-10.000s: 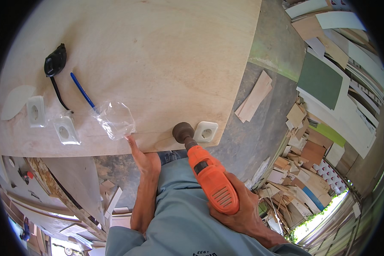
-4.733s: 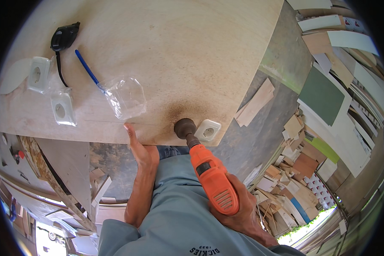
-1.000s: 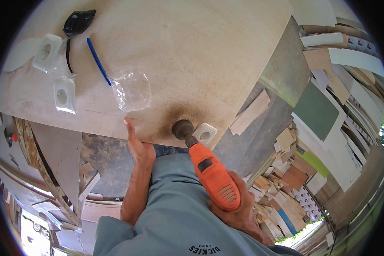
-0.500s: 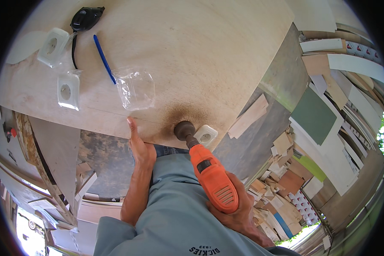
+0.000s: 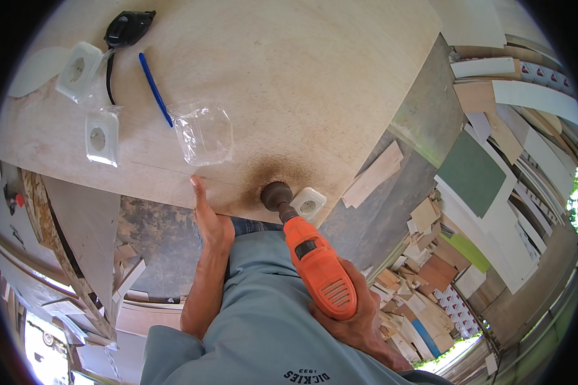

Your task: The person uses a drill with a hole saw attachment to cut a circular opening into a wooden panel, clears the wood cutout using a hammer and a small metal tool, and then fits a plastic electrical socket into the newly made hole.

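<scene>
My right hand (image 5: 354, 301) is wrapped round the body of an orange power drill (image 5: 321, 263). A dark round hole saw (image 5: 276, 196) in its chuck is down on the plywood board (image 5: 289, 90), near the close edge. Brown dust (image 5: 282, 168) spreads round the hole saw. My left hand (image 5: 210, 218) grips the board's near edge, thumb on top and the other fingers hidden beneath. Close to the right of the hole saw lies a white wall socket (image 5: 307, 203). A faint pencil line runs along the board by my left thumb.
Toward the left of the board lie two more white sockets (image 5: 102, 137) in clear wrapping, a black tape measure (image 5: 130, 28), a blue pen (image 5: 155, 90) and an empty clear plastic bag (image 5: 203, 135). Offcuts and sheet panels (image 5: 472, 173) are stacked at the right; a wood strip (image 5: 374, 173) lies beyond the board's edge.
The hole saw and drill have shifted only very slightly, staying at the same spot on the board. Both hands keep their places.
</scene>
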### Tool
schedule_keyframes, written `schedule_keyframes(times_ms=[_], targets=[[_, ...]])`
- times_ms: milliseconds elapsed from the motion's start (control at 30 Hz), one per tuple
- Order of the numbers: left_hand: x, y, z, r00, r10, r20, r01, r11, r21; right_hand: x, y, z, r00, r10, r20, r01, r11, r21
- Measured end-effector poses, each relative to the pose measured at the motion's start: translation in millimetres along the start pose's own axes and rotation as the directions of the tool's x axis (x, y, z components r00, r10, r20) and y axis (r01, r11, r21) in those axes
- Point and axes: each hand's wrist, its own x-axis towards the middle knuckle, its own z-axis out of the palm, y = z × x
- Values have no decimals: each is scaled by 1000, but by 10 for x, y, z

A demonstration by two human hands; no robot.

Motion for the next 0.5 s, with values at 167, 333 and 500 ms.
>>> schedule_keyframes(times_ms=[167,333,500], targets=[[2,10,5,1000,6,-5,-6,1000,-5,8,-5,17,1000,-13,-4,13,1000,17],[6,2,15,1000,6,-20,-6,1000,-1,-3,16,18,1000,2,19,-3,999,43],[-25,34,58,1000,9,-23,-9,1000,8,-5,-9,17,1000,8,26,-9,1000,19]])
